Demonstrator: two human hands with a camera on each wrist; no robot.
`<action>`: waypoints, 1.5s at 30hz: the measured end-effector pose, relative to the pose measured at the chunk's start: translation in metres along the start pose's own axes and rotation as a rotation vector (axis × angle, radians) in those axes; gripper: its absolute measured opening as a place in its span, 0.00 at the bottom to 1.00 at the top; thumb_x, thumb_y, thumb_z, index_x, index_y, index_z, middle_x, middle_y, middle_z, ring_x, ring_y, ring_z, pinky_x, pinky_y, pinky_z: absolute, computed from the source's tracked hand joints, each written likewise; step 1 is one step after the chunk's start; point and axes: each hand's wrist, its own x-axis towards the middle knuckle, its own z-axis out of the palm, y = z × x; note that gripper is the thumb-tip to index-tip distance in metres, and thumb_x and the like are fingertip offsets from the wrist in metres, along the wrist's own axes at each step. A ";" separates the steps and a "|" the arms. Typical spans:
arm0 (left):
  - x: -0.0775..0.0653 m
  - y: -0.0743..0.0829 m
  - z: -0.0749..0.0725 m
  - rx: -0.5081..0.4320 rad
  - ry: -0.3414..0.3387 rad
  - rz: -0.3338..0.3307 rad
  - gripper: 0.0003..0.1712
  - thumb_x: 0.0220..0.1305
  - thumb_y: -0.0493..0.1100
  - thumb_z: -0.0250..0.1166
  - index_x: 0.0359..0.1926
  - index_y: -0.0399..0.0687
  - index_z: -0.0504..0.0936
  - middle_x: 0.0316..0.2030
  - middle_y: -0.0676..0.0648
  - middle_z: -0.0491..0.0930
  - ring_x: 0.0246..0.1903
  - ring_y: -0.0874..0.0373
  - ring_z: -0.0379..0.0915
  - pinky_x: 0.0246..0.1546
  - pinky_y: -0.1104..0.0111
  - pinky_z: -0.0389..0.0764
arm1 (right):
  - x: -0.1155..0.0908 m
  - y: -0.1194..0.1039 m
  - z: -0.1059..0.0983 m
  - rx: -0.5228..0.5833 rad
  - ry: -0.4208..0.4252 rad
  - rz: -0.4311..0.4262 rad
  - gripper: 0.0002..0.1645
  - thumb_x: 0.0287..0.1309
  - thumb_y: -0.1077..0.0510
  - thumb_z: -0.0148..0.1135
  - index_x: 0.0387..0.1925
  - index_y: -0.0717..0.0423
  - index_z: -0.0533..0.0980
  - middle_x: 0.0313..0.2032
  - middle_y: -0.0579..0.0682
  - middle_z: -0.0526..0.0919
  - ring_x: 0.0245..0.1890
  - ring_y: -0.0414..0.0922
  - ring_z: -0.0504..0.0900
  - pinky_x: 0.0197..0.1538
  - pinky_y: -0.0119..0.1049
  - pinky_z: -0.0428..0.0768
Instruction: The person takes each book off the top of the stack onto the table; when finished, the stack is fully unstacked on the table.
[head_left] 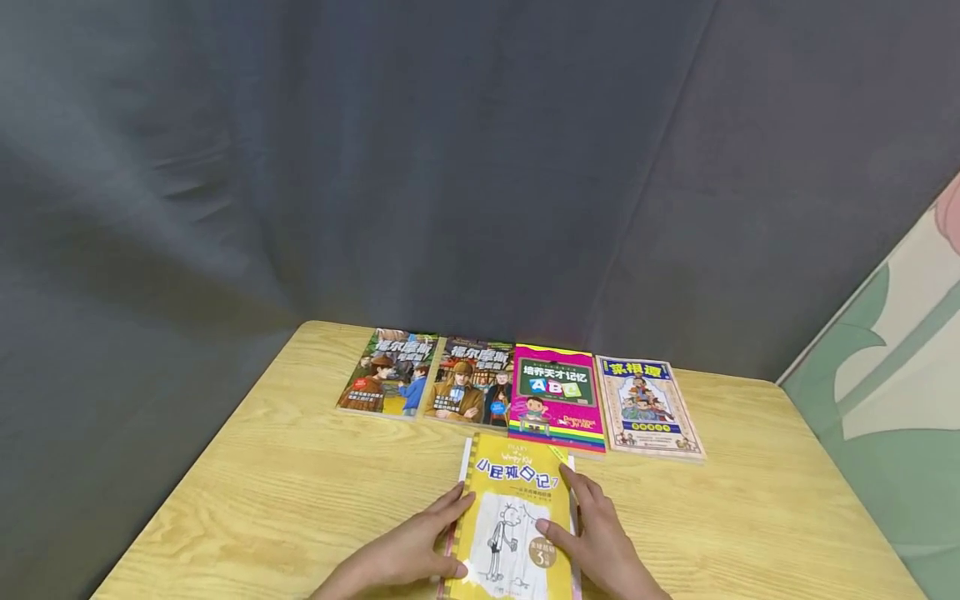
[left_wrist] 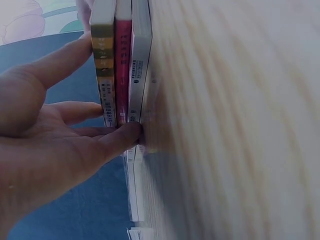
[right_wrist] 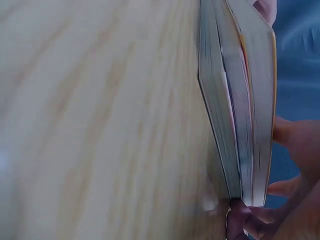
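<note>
A stack of three books lies flat on the table, topped by a yellow book (head_left: 517, 479) with a cartoon figure on its cover. Beneath it in the left wrist view are a pink-red spine (left_wrist: 122, 65) and a white spine (left_wrist: 141, 55). My left hand (head_left: 420, 537) grips the stack's left side, thumb on the cover's edge and fingers against the spines. On the opposite side my right hand (head_left: 603, 533) holds the stack, thumb over the cover. The right wrist view shows its fingers at the page edges (right_wrist: 262, 100), one low by the tabletop.
Behind the stack, a row of books lies on the wooden table (head_left: 262, 483): two detective comics (head_left: 393, 375) (head_left: 468, 383), a pink ABC book (head_left: 555, 400) and a pale illustrated book (head_left: 648, 408). A dark curtain (head_left: 450, 167) hangs behind; a floral panel (head_left: 892, 400) stands at right.
</note>
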 end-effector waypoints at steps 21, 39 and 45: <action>-0.003 0.001 0.003 0.046 0.013 0.013 0.46 0.53 0.52 0.70 0.71 0.46 0.63 0.75 0.42 0.45 0.69 0.36 0.49 0.63 0.41 0.56 | -0.011 0.026 -0.024 0.443 -0.130 0.135 0.50 0.54 0.61 0.69 0.73 0.61 0.52 0.51 0.67 0.75 0.27 0.45 0.76 0.30 0.31 0.77; -0.002 0.001 0.002 0.024 0.014 0.017 0.44 0.54 0.51 0.70 0.70 0.42 0.65 0.75 0.42 0.45 0.70 0.36 0.48 0.64 0.41 0.56 | -0.033 0.092 -0.092 0.897 -0.225 0.469 0.49 0.64 0.54 0.61 0.76 0.41 0.43 0.64 0.59 0.66 0.53 0.48 0.78 0.53 0.50 0.78; -0.001 0.001 0.002 0.026 0.019 0.035 0.44 0.55 0.52 0.70 0.69 0.41 0.65 0.74 0.40 0.46 0.69 0.35 0.48 0.63 0.40 0.56 | -0.032 0.107 -0.103 0.811 -0.202 0.479 0.47 0.65 0.52 0.60 0.76 0.43 0.44 0.56 0.51 0.75 0.49 0.49 0.79 0.50 0.49 0.80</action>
